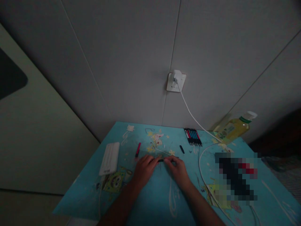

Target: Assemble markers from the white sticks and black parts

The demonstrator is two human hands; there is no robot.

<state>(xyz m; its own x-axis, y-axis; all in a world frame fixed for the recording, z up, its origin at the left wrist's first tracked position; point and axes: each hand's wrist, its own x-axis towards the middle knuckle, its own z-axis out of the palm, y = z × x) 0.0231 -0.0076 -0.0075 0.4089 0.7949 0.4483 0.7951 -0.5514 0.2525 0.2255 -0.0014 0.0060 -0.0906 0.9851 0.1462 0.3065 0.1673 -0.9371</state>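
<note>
My left hand (146, 168) and my right hand (177, 171) meet over the middle of the table, fingertips pinched on opposite ends of a small black pen part (161, 160). Most of that part is covered by the fingers. Just beyond them lies a thin, pale rod (163, 152), perhaps a pen refill, running toward my right hand. A pink pen barrel (138, 149) with a black end rests to the upper left of my left hand. Past my right hand lies a short black piece (182, 149). Farther back, several pens (192, 137) in black, red and blue lie side by side.
A white power bank (109, 158) stands at the left of the blue patterned table (150, 201). At the back right is a bottle of yellow liquid (232, 130). A white cable (199, 160) runs from a wall charger (176, 76) across the right side, beside a pixelated dark object (235, 179).
</note>
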